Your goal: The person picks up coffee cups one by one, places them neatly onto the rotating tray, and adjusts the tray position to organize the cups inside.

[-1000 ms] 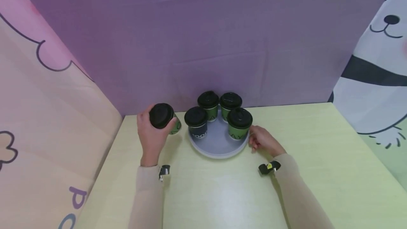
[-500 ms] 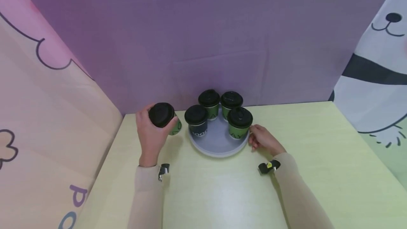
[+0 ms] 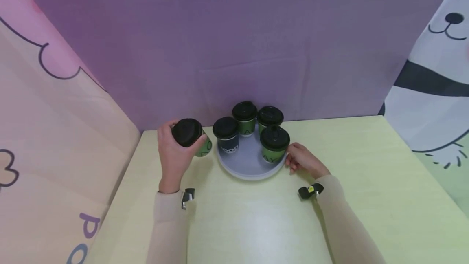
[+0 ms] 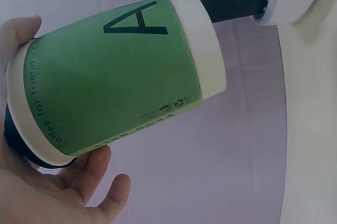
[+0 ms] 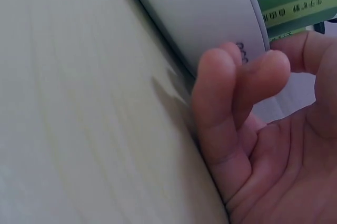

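My left hand (image 3: 176,154) grips a green paper coffee cup (image 4: 116,77) with a black lid, held tilted, its base toward the tray. Just right of it stands a round grey tray (image 3: 249,172) bearing several lidded cups. A dark cup (image 3: 228,144) is on its left side, two green cups, a left one (image 3: 247,126) and a right one (image 3: 261,128), at the back, and another green cup (image 3: 272,155) at the front right. My right hand (image 3: 303,161) holds the tray's right rim with curled fingers (image 5: 213,103), close beside that front cup.
A pale wood-grain table (image 3: 253,223) lies under everything. Behind its back edge hangs a purple cloth (image 3: 238,44). Printed sheets flank it, a pink and cream one (image 3: 58,125) on the left and a panda one (image 3: 432,80) on the right.
The tray has turned clockwise: the dark cup moved back, the back cups slid right, the front right cup came slightly forward. The left hand with its cup and the right hand have hardly moved.
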`<state>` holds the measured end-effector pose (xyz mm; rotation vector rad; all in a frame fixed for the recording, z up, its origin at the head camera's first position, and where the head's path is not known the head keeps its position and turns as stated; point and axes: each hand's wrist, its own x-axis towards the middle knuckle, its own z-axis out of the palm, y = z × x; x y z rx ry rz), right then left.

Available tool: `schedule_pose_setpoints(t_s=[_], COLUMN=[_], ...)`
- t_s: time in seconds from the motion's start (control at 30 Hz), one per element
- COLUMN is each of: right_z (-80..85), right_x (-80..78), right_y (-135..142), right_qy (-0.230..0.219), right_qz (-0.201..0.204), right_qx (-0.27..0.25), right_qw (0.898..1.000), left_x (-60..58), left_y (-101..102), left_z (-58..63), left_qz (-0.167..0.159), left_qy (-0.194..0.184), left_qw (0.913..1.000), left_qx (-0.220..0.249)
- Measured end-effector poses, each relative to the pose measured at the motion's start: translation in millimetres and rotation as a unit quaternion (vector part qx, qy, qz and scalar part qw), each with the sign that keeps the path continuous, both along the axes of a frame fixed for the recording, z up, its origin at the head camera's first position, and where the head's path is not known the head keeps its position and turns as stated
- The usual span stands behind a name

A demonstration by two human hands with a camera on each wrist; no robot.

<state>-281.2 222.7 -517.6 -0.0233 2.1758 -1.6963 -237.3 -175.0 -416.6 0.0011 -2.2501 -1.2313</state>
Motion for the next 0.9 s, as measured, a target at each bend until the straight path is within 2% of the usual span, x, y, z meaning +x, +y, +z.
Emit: schedule_pose_setpoints(t_s=[0.33,0.5,0.77,0.9], right_z=[-0.7,-1.3,-7.5,-8.0], right_x=[-1.3,-2.2,-4.0,-3.6], right_y=[0,-2,0,1], right_qy=[0.0,-0.005,0.001,0.01], right_qz=[0.014,0.002,-0.015,-0.007], right_qx=[0.001,0.002,0.0,0.005], right_qw=[1.0,1.0,1.0,1.0], left_x=[1.5,2.3,2.6,2.8], left_y=[3,8,16,18], left_z=[2.7,2.3,1.7,1.5], left_qz=[-0.026,-0.046,-0.061,-0.068], left_qy=[-0.003,-0.007,-0.005,-0.006], left_qw=[0.9995,0.998,0.9953,0.9942], left_qx=[-0.019,-0.041,-0.076,-0.083])
